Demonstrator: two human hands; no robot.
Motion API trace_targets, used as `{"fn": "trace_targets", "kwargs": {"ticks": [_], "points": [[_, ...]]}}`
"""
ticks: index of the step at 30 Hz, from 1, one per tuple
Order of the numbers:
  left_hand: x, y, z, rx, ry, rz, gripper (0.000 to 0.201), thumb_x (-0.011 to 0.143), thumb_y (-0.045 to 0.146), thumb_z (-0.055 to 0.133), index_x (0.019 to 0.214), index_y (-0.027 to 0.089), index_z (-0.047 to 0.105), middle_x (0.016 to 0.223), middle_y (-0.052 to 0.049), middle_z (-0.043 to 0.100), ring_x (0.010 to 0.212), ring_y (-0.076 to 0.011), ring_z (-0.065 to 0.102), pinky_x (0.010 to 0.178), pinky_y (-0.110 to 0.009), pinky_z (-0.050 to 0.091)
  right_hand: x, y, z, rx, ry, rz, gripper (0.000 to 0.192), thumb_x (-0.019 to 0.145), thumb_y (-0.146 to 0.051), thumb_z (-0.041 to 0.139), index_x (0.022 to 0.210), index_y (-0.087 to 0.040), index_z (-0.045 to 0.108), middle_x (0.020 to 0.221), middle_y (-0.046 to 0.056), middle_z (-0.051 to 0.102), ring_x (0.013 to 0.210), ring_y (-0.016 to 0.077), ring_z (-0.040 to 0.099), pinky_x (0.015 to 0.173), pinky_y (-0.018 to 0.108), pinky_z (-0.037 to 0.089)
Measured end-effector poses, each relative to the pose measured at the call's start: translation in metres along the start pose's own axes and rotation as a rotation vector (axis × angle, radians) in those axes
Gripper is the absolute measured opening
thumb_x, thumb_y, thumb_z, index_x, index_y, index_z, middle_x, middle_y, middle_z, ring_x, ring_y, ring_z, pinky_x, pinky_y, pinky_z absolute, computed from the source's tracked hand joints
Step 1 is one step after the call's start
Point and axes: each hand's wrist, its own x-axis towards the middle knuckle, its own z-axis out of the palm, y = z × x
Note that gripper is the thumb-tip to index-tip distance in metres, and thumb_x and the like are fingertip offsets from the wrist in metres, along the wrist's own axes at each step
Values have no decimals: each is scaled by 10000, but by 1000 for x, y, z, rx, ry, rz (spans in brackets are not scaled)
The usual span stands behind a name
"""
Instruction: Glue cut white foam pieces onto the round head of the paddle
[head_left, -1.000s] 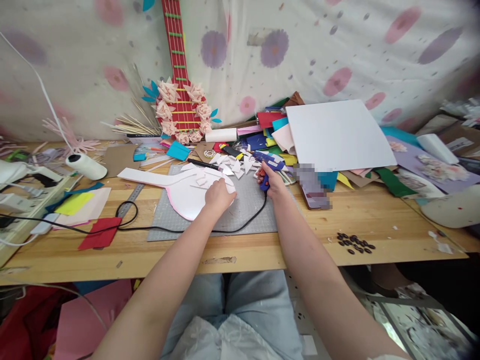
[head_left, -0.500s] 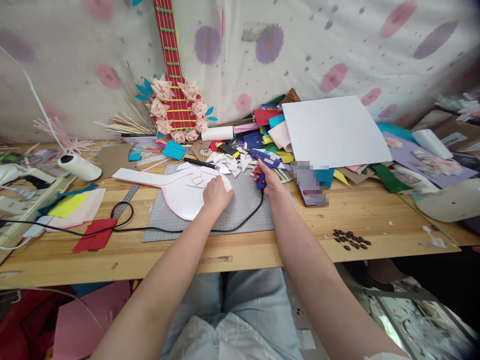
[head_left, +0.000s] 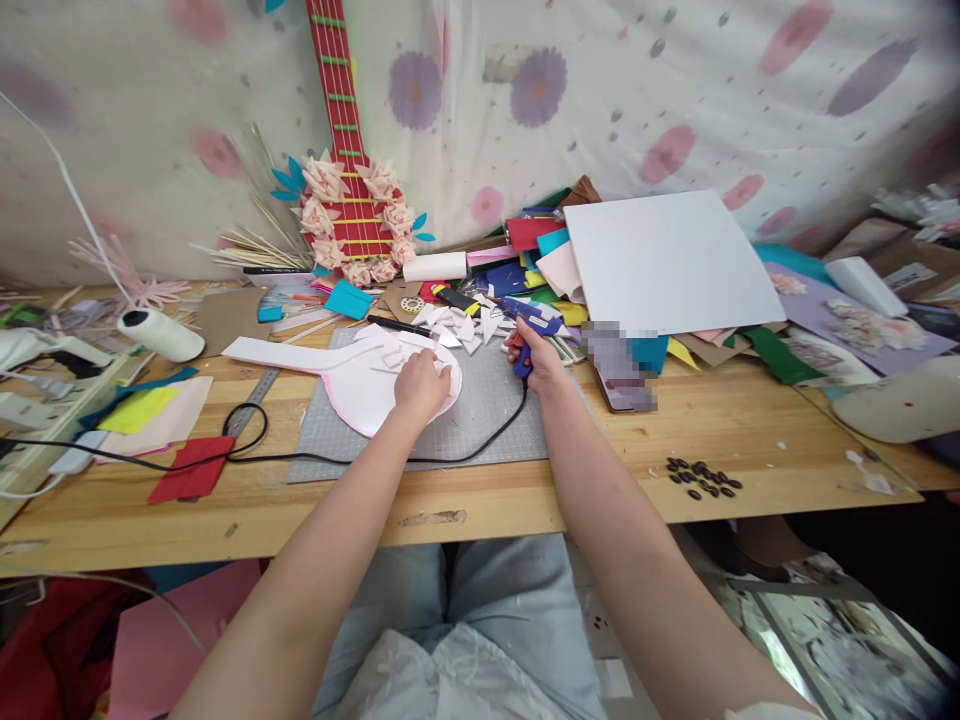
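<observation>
Counter: light-brown wooden counter [head_left: 787,430] running beneath both hands and out to either side of them.
Mat: grey gridded cutting mat [head_left: 487,400], flat under the left hand and reaching toward the right.
Board: white rectangular sheet [head_left: 675,265] on a coloured heap, beyond the right hand and to its right.
Finished-looking guitar: red guitar shape trimmed with pale-pink paper flowers [head_left: 361,215], upright beyond the left hand.
White shape: flat white round-bodied piece with a long neck and pink edge [head_left: 364,390], lying on the mat under the left hand, neck pointing left.
Left hand: left hand [head_left: 422,385] on the round body's right part, fingers bent; cannot tell whether it grips anything.
Right hand: right hand [head_left: 546,365] closed around the handle of a blue corded glue gun [head_left: 536,316], nozzle pointing away to the left.
Scraps: angular white offcuts [head_left: 465,328], piled between and beyond the hands.
Discs: small black round discs [head_left: 701,478], scattered right of the right hand.
</observation>
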Motion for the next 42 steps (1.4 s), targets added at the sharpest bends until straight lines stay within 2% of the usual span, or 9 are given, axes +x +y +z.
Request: {"fn": "trace_targets", "kwargs": {"ticks": [3,6,15,20,25,31,33,36,42], "points": [[1,-5,-4,-32,-4,26,202,813,236,527,1009,194,552,1052,-117,591,1018,-258,561,852,-350,411,1,1,0,14,-5,5,448,594,-574,732,612,-189,504,542,-32,554,411,45,416,398,195,373],[2,-9,-3,-57,-16,65,239,767,201,577,1003,206,543,1075,-101,574,1015,-244,554,853,-336,409,1,2,0,21,-4,12,441,601,-567,732,608,-187,507,536,-31,553,406,45,414,389,194,364],[2,-5,-3,-39,-79,23,309,708,169,632,979,211,489,1080,-91,578,987,-242,557,800,-327,396,0,2,1,28,-2,20,439,593,-557,743,608,-183,514,541,-31,562,406,40,407,390,187,370],[4,-5,-5,-99,-31,28,298,677,142,615,941,209,493,941,-63,603,883,-230,575,730,-316,393,0,0,1,106,23,45,432,594,-537,757,608,-181,512,535,-31,567,391,34,400,375,179,364],[18,-5,-13,-281,21,97,194,677,101,541,843,199,524,748,-3,583,727,-163,557,665,-273,397,3,-1,0,197,72,62,428,626,-527,745,604,-179,497,509,-35,560,371,24,394,352,154,345],[46,4,-17,-209,-16,89,135,703,160,603,835,182,582,798,-21,640,751,-162,580,679,-265,415,5,-5,-3,316,127,90,403,681,-482,721,589,-180,470,483,-45,552,339,16,388,338,137,341],[55,11,-13,-145,-19,78,120,756,209,598,872,177,605,858,-51,660,816,-187,597,725,-288,426,6,-5,-4,335,145,91,400,689,-487,713,594,-183,471,483,-45,553,336,19,392,330,137,341],[65,26,1,-72,-3,130,194,827,219,535,1000,182,615,970,-82,659,941,-221,596,815,-326,426,6,-6,-5,367,168,81,401,694,-494,707,599,-186,469,478,-47,553,336,20,396,327,131,347],[81,57,40,72,1,337,426,775,190,605,1189,112,541,1265,-164,511,1193,-290,445,985,-364,359,6,-10,-10,503,208,97,370,732,-429,697,596,-183,456,466,-57,540,342,6,400,338,101,354]]}}
